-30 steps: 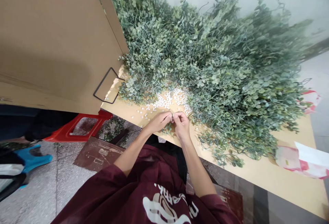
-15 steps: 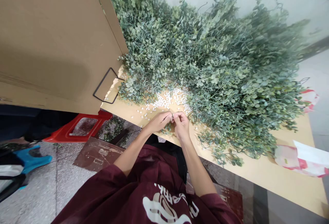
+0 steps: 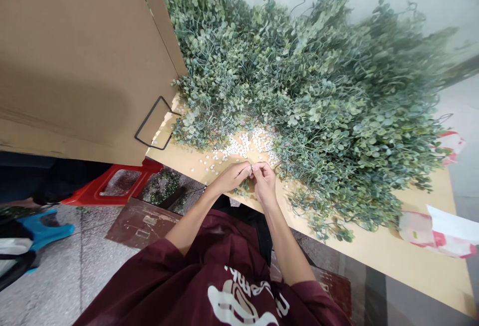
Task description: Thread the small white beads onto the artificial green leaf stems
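Head view: left hand (image 3: 232, 176) and right hand (image 3: 265, 181) pinch a sprig (image 3: 245, 185).

Printed in white lettering (image 3: 241, 278) across the maroon T-shirt (image 3: 175, 286), upside down and broken by folds: cannot be read for certain.

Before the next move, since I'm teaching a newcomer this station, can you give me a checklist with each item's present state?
1. Left hand and right hand close together: ok.
2. What they pinch identified: cannot tell; the fingers mostly hide it.
3. White pieces near the hands: ok, just beyond them.
4. White pieces all in one heap: not ok; some lie scattered to the left.
5. Foliage away from the hands: not ok; a sprig shows between them.
6. Cardboard clear of both hands: ok.
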Demonstrator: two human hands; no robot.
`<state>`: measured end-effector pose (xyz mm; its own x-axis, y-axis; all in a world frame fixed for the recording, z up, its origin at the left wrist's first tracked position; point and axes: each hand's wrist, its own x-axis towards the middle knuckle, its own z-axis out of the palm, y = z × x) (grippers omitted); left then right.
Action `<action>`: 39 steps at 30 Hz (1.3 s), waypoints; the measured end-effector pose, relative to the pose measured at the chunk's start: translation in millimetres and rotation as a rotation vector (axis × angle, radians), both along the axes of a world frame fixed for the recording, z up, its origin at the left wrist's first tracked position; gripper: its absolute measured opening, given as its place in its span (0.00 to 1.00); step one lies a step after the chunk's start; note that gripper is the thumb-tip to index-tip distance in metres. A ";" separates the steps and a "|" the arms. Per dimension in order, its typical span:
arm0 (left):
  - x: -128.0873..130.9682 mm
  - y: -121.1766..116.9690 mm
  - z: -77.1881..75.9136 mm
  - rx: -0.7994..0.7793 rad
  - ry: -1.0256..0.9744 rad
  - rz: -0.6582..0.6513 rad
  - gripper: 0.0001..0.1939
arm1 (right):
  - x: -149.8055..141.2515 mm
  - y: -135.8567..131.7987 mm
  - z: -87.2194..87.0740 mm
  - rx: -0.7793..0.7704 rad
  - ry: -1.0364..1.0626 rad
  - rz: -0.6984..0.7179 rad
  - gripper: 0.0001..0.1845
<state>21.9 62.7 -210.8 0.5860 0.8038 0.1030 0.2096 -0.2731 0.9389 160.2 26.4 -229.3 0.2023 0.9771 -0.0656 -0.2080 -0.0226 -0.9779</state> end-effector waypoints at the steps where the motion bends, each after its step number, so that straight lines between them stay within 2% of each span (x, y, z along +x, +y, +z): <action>1: 0.0 -0.1 0.0 -0.002 0.000 0.001 0.19 | 0.1 0.2 -0.2 0.000 -0.001 0.003 0.13; 13: -1.0 -0.7 1.6 0.006 -0.030 -0.010 0.18 | 2.0 -0.7 -1.5 0.014 0.020 0.022 0.12; 23: -0.3 -0.5 4.4 -0.052 -0.094 -0.001 0.21 | 0.4 0.8 2.1 0.012 0.143 0.018 0.11; 34: -2.8 -0.7 2.3 -0.041 -0.051 0.009 0.22 | 0.7 0.2 -2.5 0.001 0.120 0.013 0.08; 39: -4.2 -0.7 -0.1 -0.045 -0.044 0.009 0.21 | 0.4 -3.0 1.2 0.045 -0.040 0.003 0.08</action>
